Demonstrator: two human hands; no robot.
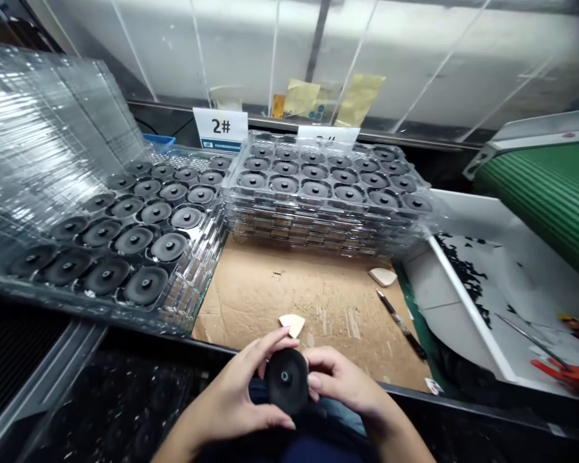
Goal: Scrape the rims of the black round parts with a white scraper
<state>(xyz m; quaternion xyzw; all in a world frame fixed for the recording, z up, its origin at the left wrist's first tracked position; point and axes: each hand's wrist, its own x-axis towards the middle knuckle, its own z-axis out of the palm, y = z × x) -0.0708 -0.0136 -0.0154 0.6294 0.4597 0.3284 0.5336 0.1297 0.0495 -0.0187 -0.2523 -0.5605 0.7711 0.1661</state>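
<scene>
A round black disc (287, 382) with a small raised hub at its centre is held up near the table's front edge. My left hand (241, 389) grips it from the left, fingers at its top edge and thumb at its bottom. At the disc's right rim, my right hand (340, 382) has its thumb and forefinger closed against the edge; its other fingertips are partly hidden behind. Just beyond the disc, a pale wedge-shaped pad (293, 324) lies on the brown cardboard (251, 276). Another such pad (383, 276) rests farther right, above a black pen (401, 323).
Stacked clear trays (318, 225) of similar discs stand at the back, with another filled tray stack (181, 302) on the left. Empty clear trays (53, 128) lean behind it. A white bin (468, 308) with black scraps and red-handled pliers (567, 374) sits right, below a green conveyor belt (550, 180).
</scene>
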